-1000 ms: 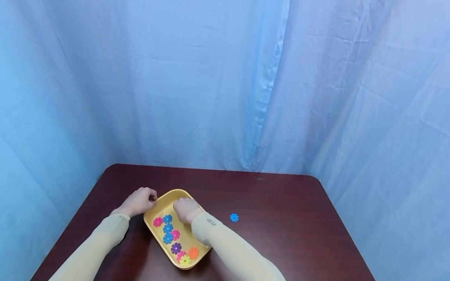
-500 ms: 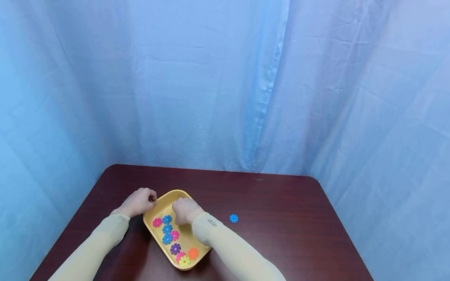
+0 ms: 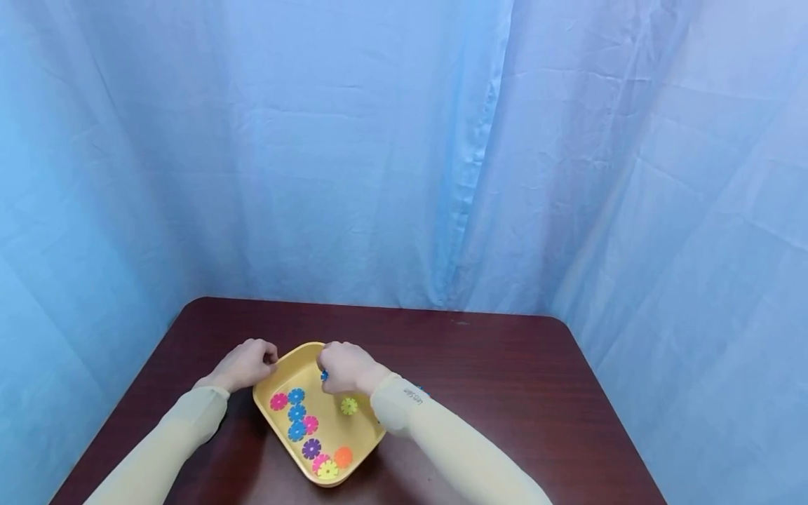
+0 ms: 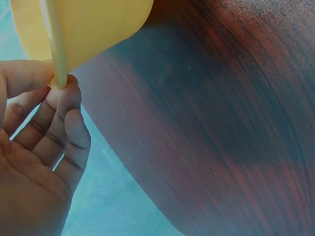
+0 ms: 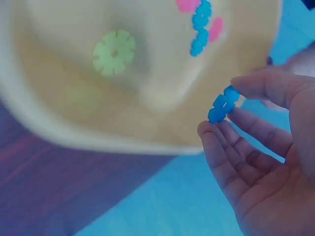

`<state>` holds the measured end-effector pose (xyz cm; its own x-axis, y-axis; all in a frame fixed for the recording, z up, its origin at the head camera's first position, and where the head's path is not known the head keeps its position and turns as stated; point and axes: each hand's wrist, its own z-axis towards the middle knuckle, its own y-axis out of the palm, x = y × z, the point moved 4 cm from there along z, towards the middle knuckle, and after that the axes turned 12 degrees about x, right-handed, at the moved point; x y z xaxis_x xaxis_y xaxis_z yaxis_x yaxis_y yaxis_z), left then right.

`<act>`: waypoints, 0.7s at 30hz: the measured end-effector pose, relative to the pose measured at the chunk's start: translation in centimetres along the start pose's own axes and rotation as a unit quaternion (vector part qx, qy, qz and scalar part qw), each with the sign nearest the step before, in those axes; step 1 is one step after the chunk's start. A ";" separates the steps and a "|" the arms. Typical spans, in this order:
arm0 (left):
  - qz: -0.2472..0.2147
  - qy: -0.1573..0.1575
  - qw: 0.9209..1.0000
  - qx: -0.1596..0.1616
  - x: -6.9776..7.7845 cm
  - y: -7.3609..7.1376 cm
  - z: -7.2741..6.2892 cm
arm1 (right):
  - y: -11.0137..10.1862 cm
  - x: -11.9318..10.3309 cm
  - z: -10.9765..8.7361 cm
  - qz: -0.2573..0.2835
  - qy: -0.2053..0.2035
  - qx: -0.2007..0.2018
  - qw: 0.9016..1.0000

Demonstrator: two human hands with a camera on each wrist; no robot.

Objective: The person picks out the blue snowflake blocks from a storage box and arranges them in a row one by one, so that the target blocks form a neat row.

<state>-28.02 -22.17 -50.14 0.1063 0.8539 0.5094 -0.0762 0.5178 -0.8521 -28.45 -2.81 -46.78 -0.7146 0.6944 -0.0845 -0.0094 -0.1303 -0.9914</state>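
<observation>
A yellow rectangular tray [image 3: 280, 431] sits turned at an angle on the dark wooden table. My left hand [image 3: 247, 363] pinches its rim at the far left corner; the left wrist view shows thumb and fingers [image 4: 66, 93] on either side of the rim. Over the tray's far end, my right hand [image 3: 346, 366] pinches a blue notched plastic disc [image 5: 224, 104] between thumb and fingertips. Below that hand lies a yellow notched disc [image 3: 349, 406]. Along the tray's left side are pink [image 3: 279, 401], blue [image 3: 297, 412] and purple [image 3: 311, 449] discs, with an orange disc [image 3: 343, 457] at the near end.
Another blue disc [image 3: 424, 389] lies on the table [image 3: 505, 407] right of the tray, mostly covered by the right sleeve. Pale blue curtains [image 3: 353, 175] hang behind the table and at both sides.
My right hand has risen from the tray floor and shifted slightly right, now with a blue disc in its fingers. A yellow disc has come into view beneath it. The left hand keeps its hold.
</observation>
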 end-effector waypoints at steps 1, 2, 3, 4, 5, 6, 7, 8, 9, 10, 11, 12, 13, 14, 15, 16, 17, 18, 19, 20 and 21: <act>-0.001 0.000 1.000 0.000 0.0 0.0 0.0 | -0.5 0.4 -0.3 0.004 -0.002 0.003 1.000; -0.001 0.000 1.000 0.000 0.0 0.0 0.0 | -0.9 0.8 -0.6 0.008 -0.001 0.007 1.000; -0.003 0.000 1.000 0.000 0.0 -0.1 0.0 | -1.4 1.3 -0.9 0.016 0.000 0.010 1.000; -0.003 0.000 1.000 0.000 0.0 -0.1 0.1 | -1.8 1.9 -1.3 0.023 0.002 0.015 1.000; -0.004 0.000 1.000 0.000 0.1 -0.1 0.1 | -2.1 2.5 -1.6 0.031 0.003 0.022 0.999; -0.004 -0.001 1.000 0.001 0.1 -0.1 0.1 | -2.5 3.2 -2.0 0.038 0.004 0.028 0.999; -0.004 -0.001 1.000 0.000 0.2 -0.1 0.1 | -2.8 3.9 -2.4 0.045 0.004 0.035 0.998; -0.005 -0.001 1.000 0.000 0.2 -0.1 0.2 | -3.1 4.7 -2.8 0.052 0.007 0.041 0.998; -0.005 -0.003 1.000 0.000 0.2 -0.1 0.2 | -3.3 5.5 -3.2 0.058 0.009 0.047 0.997; -0.004 -0.003 1.000 -0.001 0.3 -0.1 0.2 | -3.5 6.3 -3.7 0.062 0.011 0.052 0.997; -0.004 -0.003 1.000 -0.002 0.3 -0.1 0.2 | -3.6 7.1 -4.2 0.064 0.015 0.058 0.996; -0.005 -0.003 1.000 -0.003 0.3 -0.1 0.2 | -3.6 7.8 -4.8 0.066 0.021 0.061 0.996; -0.005 -0.003 1.000 -0.004 0.3 -0.1 0.2 | -3.6 8.6 -5.3 0.068 0.028 0.063 0.995; -0.006 -0.002 1.000 -0.004 0.3 -0.1 0.2 | -3.5 9.4 -5.9 0.069 0.036 0.064 0.995; -0.005 -0.001 1.000 -0.004 0.3 -0.1 0.2 | -3.4 10.1 -6.5 0.073 0.044 0.065 0.994; -0.005 0.000 1.000 -0.004 0.3 -0.2 0.2 | -3.2 10.8 -7.0 0.073 0.051 0.064 0.994; -0.004 0.000 1.000 -0.003 0.3 -0.2 0.2 | -3.0 11.5 -7.6 0.075 0.057 0.064 0.994; -0.004 0.002 1.000 -0.002 0.3 -0.2 0.2 | -2.8 12.1 -8.0 0.075 0.062 0.063 0.993; -0.003 0.003 1.000 -0.001 0.2 -0.2 0.2 | -2.5 12.6 -8.5 0.075 0.065 0.063 0.993; -0.002 0.005 1.000 0.000 0.2 -0.3 0.2 | -2.3 13.1 -8.9 0.076 0.068 0.062 0.993; -0.002 0.006 1.000 0.001 0.2 -0.3 0.2 | -2.0 13.5 -9.3 0.077 0.072 0.060 0.993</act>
<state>-28.19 -22.17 -49.77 0.1185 0.8514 0.5110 -0.0772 0.5210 -0.8501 -31.60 13.45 -46.86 -0.6071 0.7519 -0.2568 0.0038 -0.3205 -0.9472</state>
